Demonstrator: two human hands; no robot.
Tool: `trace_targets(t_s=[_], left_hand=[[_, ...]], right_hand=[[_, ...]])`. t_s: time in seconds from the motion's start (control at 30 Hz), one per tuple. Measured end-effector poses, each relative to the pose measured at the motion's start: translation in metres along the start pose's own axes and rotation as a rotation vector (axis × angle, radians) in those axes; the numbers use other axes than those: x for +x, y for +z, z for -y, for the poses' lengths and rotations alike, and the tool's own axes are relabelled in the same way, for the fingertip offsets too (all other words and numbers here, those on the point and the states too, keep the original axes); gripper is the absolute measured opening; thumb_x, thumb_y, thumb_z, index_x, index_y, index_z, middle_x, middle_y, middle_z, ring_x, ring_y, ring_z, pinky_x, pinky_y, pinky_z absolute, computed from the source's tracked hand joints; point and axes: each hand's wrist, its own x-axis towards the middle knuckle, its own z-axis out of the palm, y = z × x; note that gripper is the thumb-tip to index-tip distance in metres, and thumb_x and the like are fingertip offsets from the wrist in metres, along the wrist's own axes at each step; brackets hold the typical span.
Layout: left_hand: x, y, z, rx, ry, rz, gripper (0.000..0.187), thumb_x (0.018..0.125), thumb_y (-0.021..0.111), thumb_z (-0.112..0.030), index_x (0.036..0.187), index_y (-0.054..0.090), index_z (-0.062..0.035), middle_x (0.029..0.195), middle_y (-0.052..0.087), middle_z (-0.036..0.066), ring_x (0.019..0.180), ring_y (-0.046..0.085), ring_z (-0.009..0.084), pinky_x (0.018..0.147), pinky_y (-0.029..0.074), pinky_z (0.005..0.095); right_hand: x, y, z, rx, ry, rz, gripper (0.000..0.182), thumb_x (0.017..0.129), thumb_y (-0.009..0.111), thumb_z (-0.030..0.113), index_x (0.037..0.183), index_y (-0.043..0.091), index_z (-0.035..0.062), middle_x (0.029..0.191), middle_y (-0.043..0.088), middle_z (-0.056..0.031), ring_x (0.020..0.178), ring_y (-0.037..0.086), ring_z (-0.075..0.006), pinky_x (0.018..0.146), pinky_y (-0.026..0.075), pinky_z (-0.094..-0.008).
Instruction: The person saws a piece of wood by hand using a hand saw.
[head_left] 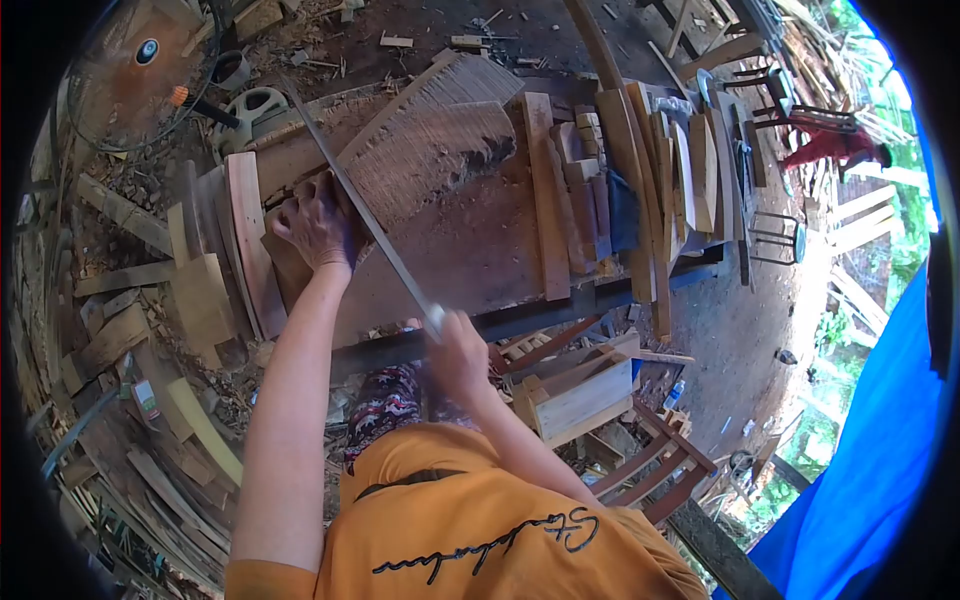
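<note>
My right hand (460, 355) is wrapped around the pale handle of a hand saw (385, 240), slightly blurred. The long, narrow blade shows nearly edge-on and slants up and left across the bench; its teeth cannot be made out. My left hand (318, 225) presses on a brown piece of wood (287, 262), fingers spread, just left of the blade. Right of the blade lies a wide, rough-grained board (430, 150) with a dark, broken edge. Whether the two wood pieces are joined under the blade is hidden.
A wooden bench (450, 255) carries stacked planks (545, 200) and dark wooden blocks at its right. A fan (145, 75) stands at upper left. Below the bench are a wooden box (580, 395) and a chair (655, 465). A person in red (835, 148) is far right.
</note>
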Motion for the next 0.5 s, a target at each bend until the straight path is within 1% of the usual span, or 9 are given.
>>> trace_targets(t_s=[0.07, 0.13, 0.23, 0.3, 0.37, 0.4, 0.43, 0.47, 0.5], left_hand=[[0.007, -0.013, -0.007, -0.005, -0.051, 0.093, 0.027, 0.096, 0.049, -0.034, 0.112, 0.069, -0.0254, 0.105, 0.065, 0.002, 0.101, 0.055, 0.0234, 0.097, 0.027, 0.0455], [0.004, -0.007, -0.002, 0.009, -0.047, 0.095, 0.027, 0.096, 0.049, -0.034, 0.112, 0.069, -0.0256, 0.105, 0.065, 0.002, 0.101, 0.055, 0.0234, 0.097, 0.027, 0.0456], [0.007, -0.007, -0.004, 0.011, -0.055, 0.087, 0.027, 0.096, 0.050, -0.034, 0.112, 0.069, -0.0262, 0.105, 0.065, 0.002, 0.101, 0.055, 0.0235, 0.097, 0.027, 0.0456], [0.005, -0.001, -0.003, 0.011, -0.073, 0.089, 0.026, 0.095, 0.050, -0.035, 0.112, 0.069, -0.0266, 0.104, 0.065, 0.002, 0.101, 0.055, 0.0235, 0.097, 0.027, 0.0456], [0.000, 0.008, 0.004, 0.036, 0.006, -0.036, 0.026, 0.095, 0.050, -0.036, 0.110, 0.070, -0.0270, 0.103, 0.065, 0.002, 0.099, 0.055, 0.0239, 0.096, 0.028, 0.0450], [-0.001, 0.002, 0.002, 0.034, 0.013, -0.027, 0.026, 0.095, 0.050, -0.036, 0.110, 0.070, -0.0270, 0.103, 0.065, 0.002, 0.099, 0.055, 0.0239, 0.096, 0.028, 0.0450], [0.004, -0.007, -0.004, 0.010, -0.019, 0.031, 0.025, 0.095, 0.051, -0.036, 0.109, 0.070, -0.0272, 0.103, 0.065, 0.001, 0.099, 0.055, 0.0238, 0.096, 0.028, 0.0447], [0.008, -0.015, -0.008, -0.010, -0.053, 0.087, 0.025, 0.095, 0.052, -0.036, 0.108, 0.070, -0.0273, 0.103, 0.065, 0.001, 0.098, 0.055, 0.0238, 0.096, 0.028, 0.0443], [0.008, -0.020, -0.010, -0.007, -0.050, 0.083, 0.025, 0.095, 0.052, -0.036, 0.108, 0.070, -0.0273, 0.103, 0.065, 0.001, 0.098, 0.055, 0.0238, 0.096, 0.028, 0.0443]], right_hand=[[0.040, 0.009, 0.008, 0.043, -0.031, -0.043, 0.035, 0.072, 0.070, 0.001, 0.101, 0.051, 0.0018, 0.087, 0.054, -0.0173, 0.078, 0.059, -0.0394, 0.066, 0.051, -0.0455], [0.061, 0.019, 0.012, 0.002, -0.075, -0.025, 0.034, 0.072, 0.070, 0.001, 0.101, 0.052, 0.0010, 0.087, 0.055, -0.0171, 0.079, 0.060, -0.0391, 0.066, 0.051, -0.0450], [0.022, 0.005, 0.004, 0.050, -0.018, -0.044, 0.032, 0.074, 0.069, 0.002, 0.102, 0.053, 0.0011, 0.087, 0.055, -0.0172, 0.079, 0.060, -0.0390, 0.065, 0.051, -0.0445], [-0.010, 0.002, -0.008, 0.004, 0.017, -0.013, 0.033, 0.075, 0.069, 0.003, 0.104, 0.053, 0.0010, 0.087, 0.055, -0.0174, 0.080, 0.061, -0.0390, 0.064, 0.051, -0.0443], [-0.027, 0.004, -0.015, -0.010, 0.059, -0.024, 0.032, 0.075, 0.069, 0.003, 0.103, 0.053, 0.0015, 0.087, 0.054, -0.0173, 0.079, 0.060, -0.0392, 0.064, 0.051, -0.0444], [-0.008, 0.004, -0.008, 0.011, 0.038, -0.037, 0.028, 0.077, 0.069, 0.004, 0.100, 0.053, 0.0019, 0.087, 0.054, -0.0173, 0.078, 0.060, -0.0394, 0.064, 0.051, -0.0450], [0.021, 0.008, 0.000, 0.010, 0.038, -0.044, 0.028, 0.077, 0.069, 0.004, 0.100, 0.053, 0.0019, 0.087, 0.054, -0.0173, 0.078, 0.060, -0.0394, 0.064, 0.051, -0.0450], [0.051, 0.013, 0.010, 0.028, -0.019, -0.056, 0.025, 0.079, 0.068, 0.004, 0.098, 0.053, 0.0021, 0.086, 0.054, -0.0173, 0.077, 0.060, -0.0397, 0.064, 0.051, -0.0450], [0.063, 0.016, 0.015, 0.048, -0.076, -0.068, 0.022, 0.080, 0.068, 0.005, 0.096, 0.053, 0.0022, 0.086, 0.054, -0.0173, 0.076, 0.059, -0.0400, 0.063, 0.051, -0.0451]])
